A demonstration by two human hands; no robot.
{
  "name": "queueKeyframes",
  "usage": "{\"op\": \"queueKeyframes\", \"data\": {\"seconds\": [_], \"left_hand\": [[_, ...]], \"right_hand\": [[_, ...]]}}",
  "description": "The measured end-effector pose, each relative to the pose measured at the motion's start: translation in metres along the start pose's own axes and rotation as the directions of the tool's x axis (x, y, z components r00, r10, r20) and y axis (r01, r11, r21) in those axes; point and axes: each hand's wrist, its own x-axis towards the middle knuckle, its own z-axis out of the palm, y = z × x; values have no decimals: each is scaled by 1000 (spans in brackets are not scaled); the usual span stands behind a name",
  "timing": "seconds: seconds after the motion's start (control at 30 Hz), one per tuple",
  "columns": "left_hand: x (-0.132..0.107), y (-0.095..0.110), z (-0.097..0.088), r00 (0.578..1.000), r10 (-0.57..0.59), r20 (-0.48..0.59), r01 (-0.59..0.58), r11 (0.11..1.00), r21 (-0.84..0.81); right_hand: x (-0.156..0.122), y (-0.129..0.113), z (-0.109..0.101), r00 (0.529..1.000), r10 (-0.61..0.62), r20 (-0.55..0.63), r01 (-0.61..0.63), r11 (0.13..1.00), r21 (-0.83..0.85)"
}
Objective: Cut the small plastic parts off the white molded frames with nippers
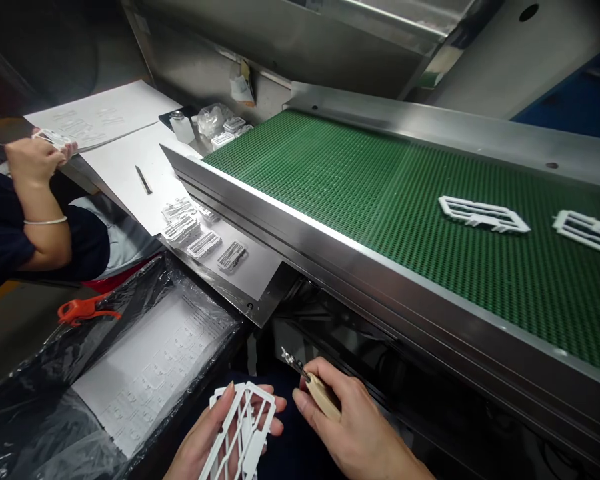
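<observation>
My left hand (215,437) is closed around a white plastic moulded frame (243,427), held upright near the bottom edge of the view. My right hand (347,417) grips a small cutter with a tan handle (323,395); its metal tip (291,359) points up and left, just above the frame. Both hands sit below the steel edge of the conveyor (330,247).
Two white frames (483,215) (587,231) lie on the green conveyor belt (380,180) at the right. Small grey parts (205,243) lie on a white sheet. A black-lined box (130,360) stands at the left. Another person's hand (33,157) holds a part.
</observation>
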Motion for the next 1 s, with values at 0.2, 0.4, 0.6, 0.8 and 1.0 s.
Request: {"op": "queueKeyframes", "data": {"seconds": [0.2, 0.4, 0.6, 0.8, 1.0], "left_hand": [[11, -10, -8, 999, -9, 42, 11, 999, -39], [18, -17, -17, 999, 10, 53, -8, 999, -51], [20, -17, -18, 996, 55, 70, -53, 998, -31], [21, -16, -17, 989, 63, 136, -53, 996, -73], [31, -12, -17, 962, 40, 269, 13, 981, -191]], "right_hand": [[11, -20, 15, 1000, -9, -16, 11, 992, 123], [19, -23, 22, 999, -39, 26, 33, 979, 200], [21, -24, 25, 995, -50, 89, 20, 950, 311], [22, -26, -1, 995, -92, -36, 99, 905, 413], [15, -8, 13, 740, -544, -396, 571, 819, -57]]}}
